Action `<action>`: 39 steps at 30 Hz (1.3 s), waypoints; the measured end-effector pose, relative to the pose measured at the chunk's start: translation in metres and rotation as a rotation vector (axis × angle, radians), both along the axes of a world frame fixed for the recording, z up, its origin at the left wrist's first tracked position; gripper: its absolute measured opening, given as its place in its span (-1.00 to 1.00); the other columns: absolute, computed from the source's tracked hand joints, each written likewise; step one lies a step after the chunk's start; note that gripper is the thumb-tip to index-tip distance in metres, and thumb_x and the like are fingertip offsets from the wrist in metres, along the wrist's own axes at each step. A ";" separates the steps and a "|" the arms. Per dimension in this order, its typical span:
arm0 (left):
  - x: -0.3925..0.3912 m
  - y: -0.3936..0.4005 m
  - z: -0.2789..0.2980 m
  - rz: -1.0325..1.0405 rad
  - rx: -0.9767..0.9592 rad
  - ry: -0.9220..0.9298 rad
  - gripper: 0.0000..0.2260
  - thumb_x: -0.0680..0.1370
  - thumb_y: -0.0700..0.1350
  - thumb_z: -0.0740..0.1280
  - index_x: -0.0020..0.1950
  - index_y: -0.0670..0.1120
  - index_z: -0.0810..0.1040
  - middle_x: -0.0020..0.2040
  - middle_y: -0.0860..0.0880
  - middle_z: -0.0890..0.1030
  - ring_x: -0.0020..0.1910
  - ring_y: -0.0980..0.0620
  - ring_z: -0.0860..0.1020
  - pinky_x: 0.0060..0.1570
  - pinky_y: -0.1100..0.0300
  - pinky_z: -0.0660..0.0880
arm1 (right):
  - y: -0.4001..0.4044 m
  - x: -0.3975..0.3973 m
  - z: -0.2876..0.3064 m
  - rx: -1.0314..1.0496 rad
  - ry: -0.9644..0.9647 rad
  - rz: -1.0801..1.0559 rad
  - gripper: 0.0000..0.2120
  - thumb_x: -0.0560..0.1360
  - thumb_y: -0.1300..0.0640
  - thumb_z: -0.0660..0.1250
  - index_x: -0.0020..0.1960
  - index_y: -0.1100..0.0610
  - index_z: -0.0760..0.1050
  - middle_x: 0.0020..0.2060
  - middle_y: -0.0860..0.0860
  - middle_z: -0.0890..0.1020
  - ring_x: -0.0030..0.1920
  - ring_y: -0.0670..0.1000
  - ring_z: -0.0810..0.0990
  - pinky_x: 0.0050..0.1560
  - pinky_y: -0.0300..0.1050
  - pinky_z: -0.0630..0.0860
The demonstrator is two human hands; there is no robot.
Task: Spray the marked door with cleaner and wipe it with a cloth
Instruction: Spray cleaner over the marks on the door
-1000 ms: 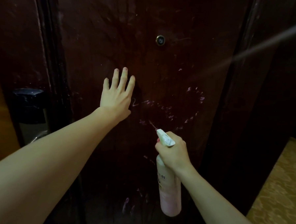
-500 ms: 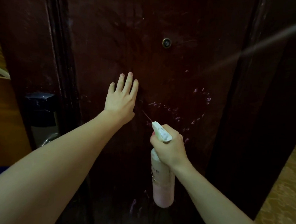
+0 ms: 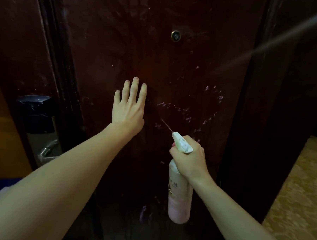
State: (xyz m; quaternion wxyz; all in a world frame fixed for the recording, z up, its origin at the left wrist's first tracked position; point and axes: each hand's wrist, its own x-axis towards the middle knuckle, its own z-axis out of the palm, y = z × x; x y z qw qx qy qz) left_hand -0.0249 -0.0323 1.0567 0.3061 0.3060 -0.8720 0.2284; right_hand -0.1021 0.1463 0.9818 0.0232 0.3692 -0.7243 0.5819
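Dark door (image 3: 106,43) fills the view; right hand (image 3: 189,157) clamps the upright spray bottle (image 3: 179,200), nozzle aimed up-left at pale marks (image 3: 182,111); left hand (image 3: 129,107) flat on the door beside them

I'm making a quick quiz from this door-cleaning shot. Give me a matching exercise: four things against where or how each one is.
1 left hand
2 spray bottle
3 peephole
4 pale marks

A gripped by the right hand
B high on the door
C fingers straight, flat on the door
D scattered right of the left hand

Pairs: 1-C, 2-A, 3-B, 4-D
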 end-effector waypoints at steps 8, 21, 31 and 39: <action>-0.006 0.002 -0.020 -0.011 0.038 0.000 -0.14 0.51 0.02 0.37 0.56 -0.14 -0.16 0.56 -0.21 -0.16 0.54 -0.25 -0.10 0.47 -0.19 0.06 | 0.021 -0.010 -0.013 0.013 -0.086 -0.058 -0.92 0.48 0.21 0.39 -0.15 0.19 0.53 -0.34 0.04 0.57 -0.36 -0.15 0.50 -0.36 -0.35 0.45; -0.019 0.016 -0.051 -0.026 0.057 -0.066 -0.38 0.53 -0.07 0.28 0.51 -0.11 0.07 0.54 -0.20 -0.06 0.52 -0.24 -0.02 0.45 -0.14 0.13 | 0.036 -0.033 -0.028 0.104 -0.082 -0.077 -0.91 0.46 0.20 0.38 -0.13 0.23 0.53 -0.23 0.16 0.62 -0.28 0.03 0.58 -0.26 -0.16 0.55; -0.033 0.024 -0.071 0.062 0.081 -0.048 -0.37 0.49 -0.11 0.32 0.49 -0.14 0.12 0.55 -0.22 -0.12 0.54 -0.27 -0.10 0.47 -0.21 0.06 | 0.043 -0.074 -0.042 0.149 -0.063 -0.027 -0.83 0.42 0.17 0.35 -0.33 0.06 0.43 -0.43 0.00 0.54 -0.33 0.08 0.57 -0.20 0.11 0.59; -0.044 0.037 -0.081 0.114 0.169 0.044 -0.33 0.47 -0.11 0.36 0.49 -0.14 0.10 0.55 -0.21 -0.13 0.53 -0.27 -0.07 0.42 -0.26 0.17 | 0.043 -0.096 -0.053 0.111 -0.122 0.007 -0.95 0.48 0.17 0.36 -0.16 0.07 0.51 -0.30 0.00 0.60 -0.23 0.03 0.61 -0.21 -0.10 0.55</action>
